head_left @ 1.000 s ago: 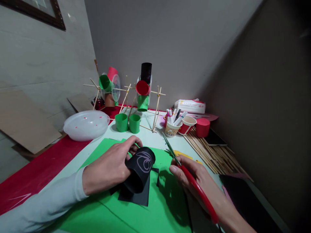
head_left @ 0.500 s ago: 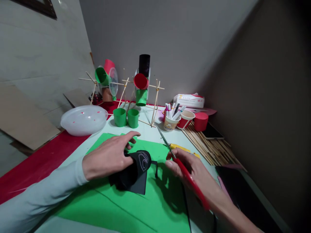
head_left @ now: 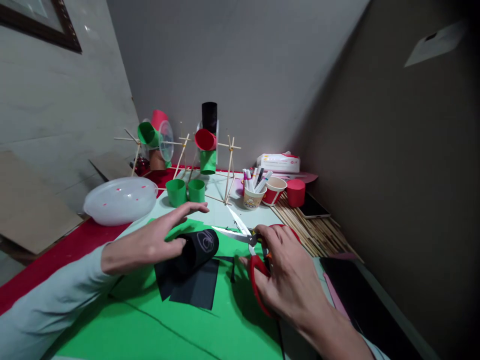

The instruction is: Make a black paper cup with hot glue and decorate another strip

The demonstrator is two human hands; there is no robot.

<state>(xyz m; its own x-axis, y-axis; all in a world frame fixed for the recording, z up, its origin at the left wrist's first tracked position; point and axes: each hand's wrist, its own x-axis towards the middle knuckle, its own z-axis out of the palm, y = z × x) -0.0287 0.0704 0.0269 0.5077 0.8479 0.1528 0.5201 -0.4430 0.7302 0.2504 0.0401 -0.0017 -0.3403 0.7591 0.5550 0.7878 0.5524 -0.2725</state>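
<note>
My left hand [head_left: 157, 240] hovers over a curled black paper sheet [head_left: 191, 260] with a pale drawn mark, fingers stretched out flat, thumb touching the roll. The black paper lies on a large green sheet [head_left: 150, 320]. My right hand [head_left: 285, 275] grips red-handled scissors [head_left: 247, 245], fingers through the loops, blades spread apart and pointing left toward the black roll's open end.
Two green paper cups [head_left: 185, 191] stand behind the sheet, in front of a stick frame [head_left: 210, 150] carrying red, green and black cups. A clear plastic bowl [head_left: 120, 200] sits at left. Marker cup [head_left: 253, 195], red cups, tissue pack [head_left: 279, 162] and bamboo sticks [head_left: 318, 232] lie at right.
My left hand has let the black roll down onto the green sheet and spread its fingers. My right hand has turned the scissors and spread the blades toward the roll.
</note>
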